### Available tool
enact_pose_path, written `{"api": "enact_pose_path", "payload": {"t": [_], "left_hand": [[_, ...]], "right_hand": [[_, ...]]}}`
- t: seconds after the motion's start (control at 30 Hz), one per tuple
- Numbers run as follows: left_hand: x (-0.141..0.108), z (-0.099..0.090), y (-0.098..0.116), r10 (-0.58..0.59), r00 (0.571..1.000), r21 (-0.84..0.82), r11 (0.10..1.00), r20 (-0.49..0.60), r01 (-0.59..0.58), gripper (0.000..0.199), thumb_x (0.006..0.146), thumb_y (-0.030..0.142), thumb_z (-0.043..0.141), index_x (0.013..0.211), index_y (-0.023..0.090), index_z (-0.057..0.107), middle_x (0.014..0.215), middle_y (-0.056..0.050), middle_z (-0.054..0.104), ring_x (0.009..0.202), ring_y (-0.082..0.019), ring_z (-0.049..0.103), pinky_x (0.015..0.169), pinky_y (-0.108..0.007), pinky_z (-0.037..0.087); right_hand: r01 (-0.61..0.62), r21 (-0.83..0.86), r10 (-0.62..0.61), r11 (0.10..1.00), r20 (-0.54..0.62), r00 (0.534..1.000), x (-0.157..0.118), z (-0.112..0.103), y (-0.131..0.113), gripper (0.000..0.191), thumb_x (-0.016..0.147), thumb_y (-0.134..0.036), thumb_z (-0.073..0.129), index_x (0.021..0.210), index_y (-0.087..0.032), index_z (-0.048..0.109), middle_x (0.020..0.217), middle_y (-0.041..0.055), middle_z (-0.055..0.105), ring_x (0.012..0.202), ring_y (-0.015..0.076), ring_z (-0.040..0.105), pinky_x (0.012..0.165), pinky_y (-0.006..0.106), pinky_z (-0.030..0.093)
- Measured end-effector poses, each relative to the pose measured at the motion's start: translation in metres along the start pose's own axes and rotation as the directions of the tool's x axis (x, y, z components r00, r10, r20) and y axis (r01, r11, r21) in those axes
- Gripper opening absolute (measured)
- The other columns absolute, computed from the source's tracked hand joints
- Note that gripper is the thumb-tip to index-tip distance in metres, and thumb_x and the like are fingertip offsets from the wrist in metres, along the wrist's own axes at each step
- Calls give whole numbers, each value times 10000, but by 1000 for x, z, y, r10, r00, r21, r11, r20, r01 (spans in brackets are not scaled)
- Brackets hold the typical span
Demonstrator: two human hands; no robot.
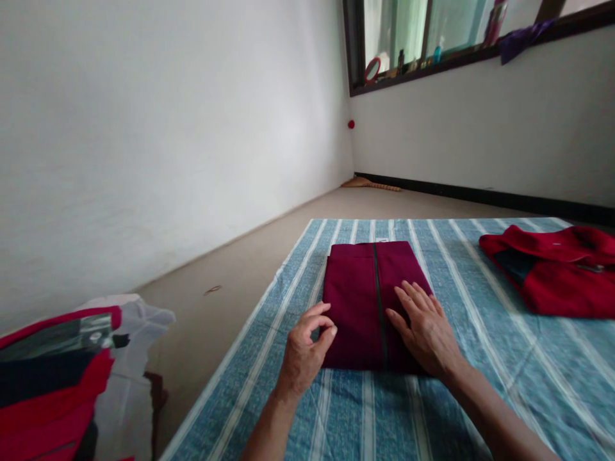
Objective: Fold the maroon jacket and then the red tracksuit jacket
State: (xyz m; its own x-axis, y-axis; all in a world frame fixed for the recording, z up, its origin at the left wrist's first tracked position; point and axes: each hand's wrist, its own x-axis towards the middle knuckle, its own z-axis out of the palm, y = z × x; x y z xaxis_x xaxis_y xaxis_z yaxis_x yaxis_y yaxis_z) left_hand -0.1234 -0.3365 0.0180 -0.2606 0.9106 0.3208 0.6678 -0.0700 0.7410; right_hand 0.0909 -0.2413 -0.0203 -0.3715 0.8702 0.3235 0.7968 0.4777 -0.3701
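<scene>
A maroon garment, folded into a flat rectangle with a dark zip-like strip down its middle, lies on a blue-and-white striped cloth. My right hand rests flat on the garment's right side, fingers stretched out. At the garment's left edge is my left hand, thumb and forefinger curved with a gap between their tips. Those tips are over or against the fabric; whether they press on it I cannot tell. A small pale label shows at the garment's far edge.
On the right of the striped cloth lies a folded red garment. Red and dark folded clothes are piled at the lower left beside white plastic. A broom lies in the corner. Small items stand on the window sill.
</scene>
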Motion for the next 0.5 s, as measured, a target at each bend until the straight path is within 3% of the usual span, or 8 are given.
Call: {"api": "enact_pose_path", "payload": {"t": [0.07,0.13,0.23,0.5], "left_hand": [[0,-6,-1,-11,998,-1,1000,65,11,71,756,213,576,737,215,644,1249,-63,604,1240,-235,481,1073,-421,334],[1,-10,-1,-14,991,-1,1000,132,14,53,725,189,610,751,218,647,1316,-56,555,1299,-236,412,1094,-431,297],[1,-12,0,-16,980,19,1000,196,13,109,679,161,659,770,220,650,1373,-51,501,1339,-238,349,1108,-441,269],[-2,-6,5,-22,979,124,992,203,-4,158,646,146,695,777,229,661,1388,-45,484,1352,-250,327,1111,-457,268]], "right_hand": [[76,20,-75,997,-7,997,-1,-5,-8,552,918,-498,357,1355,-177,464,1461,80,369,1381,251,236,1110,472,201],[136,57,-139,989,61,988,-3,-5,-14,550,923,-520,345,1363,-211,456,1456,54,381,1379,244,244,1109,471,206],[135,87,-148,987,167,975,-6,3,-16,547,927,-537,332,1361,-231,463,1453,37,388,1370,242,268,1099,471,231],[118,110,-136,987,171,976,-6,10,-14,542,923,-544,340,1363,-251,461,1462,30,373,1373,239,262,1101,476,228]]}}
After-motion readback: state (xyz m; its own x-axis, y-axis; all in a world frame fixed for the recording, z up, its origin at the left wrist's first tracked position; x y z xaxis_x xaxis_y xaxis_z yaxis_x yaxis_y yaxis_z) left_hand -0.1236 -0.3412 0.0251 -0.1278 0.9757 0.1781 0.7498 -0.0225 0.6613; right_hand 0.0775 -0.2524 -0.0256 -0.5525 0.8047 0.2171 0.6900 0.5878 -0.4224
